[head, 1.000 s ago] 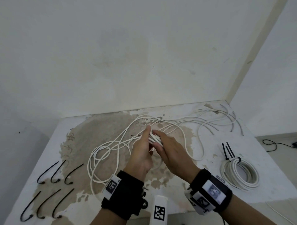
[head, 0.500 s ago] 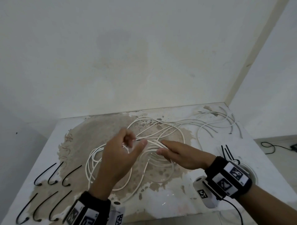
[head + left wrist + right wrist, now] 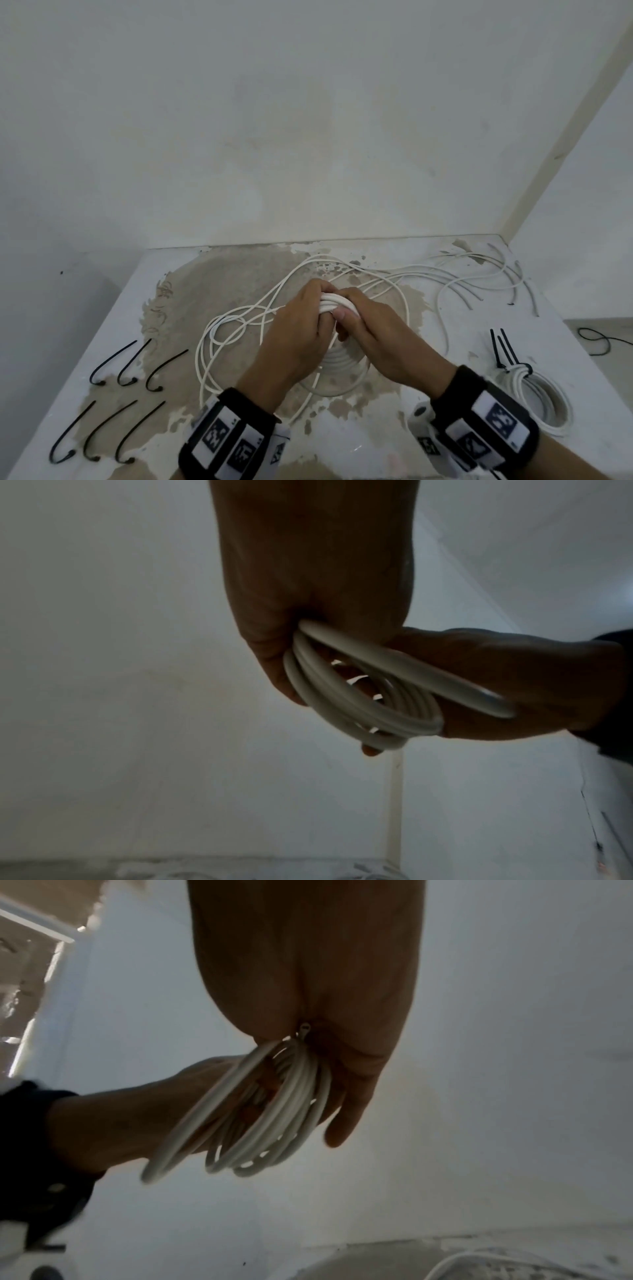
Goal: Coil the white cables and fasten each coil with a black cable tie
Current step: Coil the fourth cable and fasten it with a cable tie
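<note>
Stained white table (image 3: 359,442), pale wall (image 3: 308,120), black cord (image 3: 597,342) on floor

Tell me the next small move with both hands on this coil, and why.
Probably draw in another loop: the left hand and right hand both grip the half-made white coil, yet much of the loose white cable lies slack on the table. The six black cable ties at the left lie untouched, so tying seems premature.

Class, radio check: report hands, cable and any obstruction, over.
Left hand and right hand both grip the half-wound coil. Loose cable trails on table. Six black ties untouched. No obstruction.
</note>
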The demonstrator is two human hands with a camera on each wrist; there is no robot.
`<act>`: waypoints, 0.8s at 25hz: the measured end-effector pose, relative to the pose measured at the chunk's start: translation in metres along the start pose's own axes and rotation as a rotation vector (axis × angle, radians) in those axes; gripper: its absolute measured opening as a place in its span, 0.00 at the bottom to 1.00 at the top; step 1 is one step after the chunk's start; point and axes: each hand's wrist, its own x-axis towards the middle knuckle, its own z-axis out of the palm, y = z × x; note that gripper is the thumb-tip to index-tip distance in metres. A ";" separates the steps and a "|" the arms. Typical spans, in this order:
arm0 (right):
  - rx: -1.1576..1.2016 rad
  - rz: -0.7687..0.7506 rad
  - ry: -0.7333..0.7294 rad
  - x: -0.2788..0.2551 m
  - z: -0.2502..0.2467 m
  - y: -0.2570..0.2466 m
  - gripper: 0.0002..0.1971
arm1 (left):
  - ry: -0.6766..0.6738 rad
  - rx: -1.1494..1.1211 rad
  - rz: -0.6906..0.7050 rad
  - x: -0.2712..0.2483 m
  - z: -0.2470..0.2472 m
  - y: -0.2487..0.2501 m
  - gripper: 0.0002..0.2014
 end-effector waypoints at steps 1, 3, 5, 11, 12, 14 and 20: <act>0.014 0.005 0.043 -0.001 0.005 0.002 0.13 | 0.067 -0.020 -0.038 0.000 0.002 0.000 0.14; 0.064 0.023 0.099 -0.001 0.010 0.006 0.14 | 0.167 -0.057 -0.079 0.001 0.006 0.002 0.11; 0.106 0.009 0.115 0.001 0.010 0.008 0.14 | 0.199 -0.082 -0.114 -0.001 0.007 0.005 0.10; 0.104 0.003 0.151 0.006 0.013 0.014 0.14 | 0.168 -0.237 -0.215 -0.010 0.010 0.010 0.11; 0.112 0.010 0.177 0.007 0.015 0.017 0.13 | 0.181 -0.397 -0.329 -0.009 0.011 0.012 0.16; 0.101 0.031 0.229 0.009 0.022 0.022 0.13 | 0.185 -0.663 -0.549 -0.004 0.012 0.011 0.25; 0.251 0.121 0.315 0.018 0.048 0.024 0.18 | 0.302 -0.355 -0.506 -0.001 0.018 -0.008 0.29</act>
